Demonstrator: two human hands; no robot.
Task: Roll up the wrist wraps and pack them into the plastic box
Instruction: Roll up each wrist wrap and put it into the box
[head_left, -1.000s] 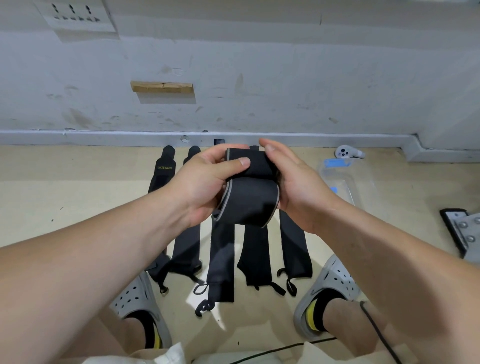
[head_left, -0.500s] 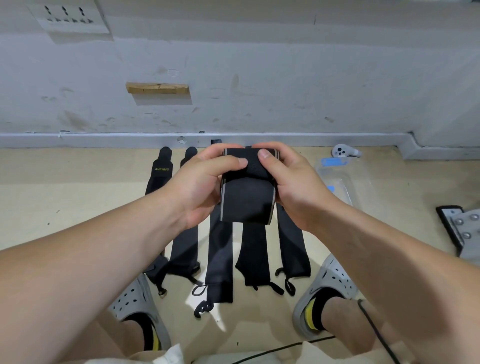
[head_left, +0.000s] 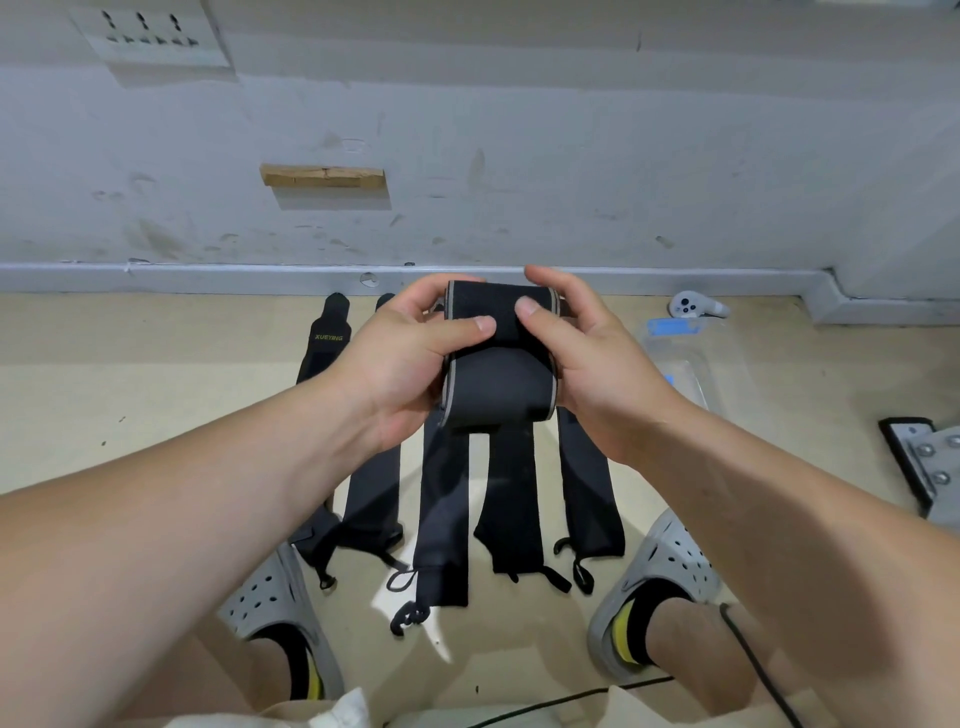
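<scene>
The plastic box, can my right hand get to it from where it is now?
Probably yes. The plastic box lies on the floor just right of the right hand, with nothing between them. That hand and the left hand both grip the rolled wrist wrap, though.

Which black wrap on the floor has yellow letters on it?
The leftmost wrist wrap, printed near its far end. The other flat wraps show no lettering.
</scene>
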